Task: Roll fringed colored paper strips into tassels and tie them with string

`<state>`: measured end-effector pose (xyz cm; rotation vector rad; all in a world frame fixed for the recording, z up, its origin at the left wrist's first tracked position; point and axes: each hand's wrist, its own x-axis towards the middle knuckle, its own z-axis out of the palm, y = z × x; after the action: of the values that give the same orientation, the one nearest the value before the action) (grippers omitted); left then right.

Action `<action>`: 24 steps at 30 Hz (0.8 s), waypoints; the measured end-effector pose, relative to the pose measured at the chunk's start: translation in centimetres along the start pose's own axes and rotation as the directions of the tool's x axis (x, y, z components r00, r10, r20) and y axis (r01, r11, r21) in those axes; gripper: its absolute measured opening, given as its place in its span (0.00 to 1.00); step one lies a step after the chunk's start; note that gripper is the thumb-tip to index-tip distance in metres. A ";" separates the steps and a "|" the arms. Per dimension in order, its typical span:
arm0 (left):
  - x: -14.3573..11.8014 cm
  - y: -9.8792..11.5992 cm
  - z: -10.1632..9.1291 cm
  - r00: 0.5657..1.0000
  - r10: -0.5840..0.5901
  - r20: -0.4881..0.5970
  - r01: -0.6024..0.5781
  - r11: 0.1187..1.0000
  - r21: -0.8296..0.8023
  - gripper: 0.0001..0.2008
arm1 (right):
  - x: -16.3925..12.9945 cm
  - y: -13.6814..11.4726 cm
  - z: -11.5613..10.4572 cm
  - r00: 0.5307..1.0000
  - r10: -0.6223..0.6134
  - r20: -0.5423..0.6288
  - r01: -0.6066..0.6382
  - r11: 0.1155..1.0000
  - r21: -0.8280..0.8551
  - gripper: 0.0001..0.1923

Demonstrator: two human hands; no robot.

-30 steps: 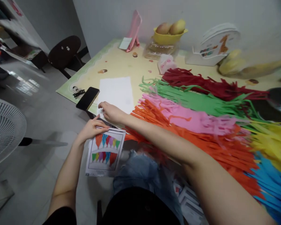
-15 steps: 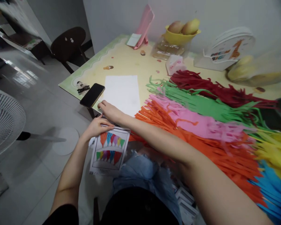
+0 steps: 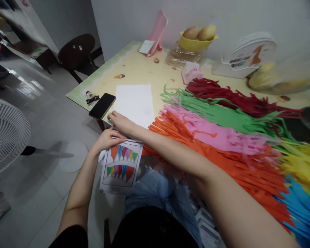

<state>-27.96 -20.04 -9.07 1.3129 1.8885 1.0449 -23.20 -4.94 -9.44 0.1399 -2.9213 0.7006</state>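
Two hands at the counter's near edge, working a printed sheet.
Left hand (image 3: 107, 139) pinches the bunting-pattern sheet (image 3: 119, 166) hanging off the counter (image 3: 134, 69); right hand (image 3: 121, 122) presses flat on white paper (image 3: 134, 103), steadying it.

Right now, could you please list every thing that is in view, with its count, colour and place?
printed card with coloured pennants: one, white, off the table's near edge over the lap
blank white paper sheet: one, on the yellow table
black smartphone: one, at the table's left edge
black hair claw: one, beside the smartphone
fringed paper strips: piles in dark red, green, pink, orange, yellow, blue, across the table's right
yellow bowl of fruit: one, by the wall
pink stand: one, far edge
white fan: one, on the floor, left
dark chair: one, far left
left hand: holds the card's top edge
right hand: on the paper sheet's near corner
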 end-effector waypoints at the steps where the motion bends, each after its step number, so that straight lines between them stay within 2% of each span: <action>1: 0.0 0.0 0.0 1.000 -0.001 0.000 0.001 1.000 0.001 0.12 | 0.1 0.0 -0.1 1.000 0.003 0.009 -0.003 1.000 0.002 0.16; 8: 0.3 -0.4 0.0 1.000 0.007 -0.019 -0.007 1.000 -0.007 0.11 | 0.6 0.3 0.0 1.000 -0.003 0.031 0.001 0.998 0.063 0.14; 13: -0.6 0.1 0.3 0.998 0.030 -0.048 -0.031 1.000 -0.007 0.11 | 0.2 0.8 0.2 0.995 0.075 -0.058 -0.063 0.980 0.191 0.16; 18: -3.3 2.5 0.7 0.977 0.041 -0.209 -0.044 0.999 -0.010 0.11 | 0.2 1.1 -0.3 0.980 0.178 -0.093 -0.125 0.902 0.413 0.17; 21: -4.4 4.6 1.4 0.939 0.069 -0.338 -0.086 0.996 -0.036 0.09 | 0.8 1.3 -1.7 0.969 0.234 -0.080 -0.159 0.838 0.522 0.16; 23: -4.7 5.9 2.3 0.913 0.077 -0.400 -0.112 0.992 -0.065 0.07 | 0.2 1.4 -3.8 0.950 0.287 -0.125 -0.148 0.763 0.629 0.15; 24: -4.6 6.6 2.8 0.904 0.085 -0.420 -0.128 0.989 -0.075 0.07 | -0.7 1.4 -5.2 0.937 0.304 -0.174 -0.104 0.715 0.691 0.16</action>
<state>-21.06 -22.33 -4.67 1.2160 2.0477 1.5597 -22.14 -1.31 -5.58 -0.2105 -2.2926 1.6526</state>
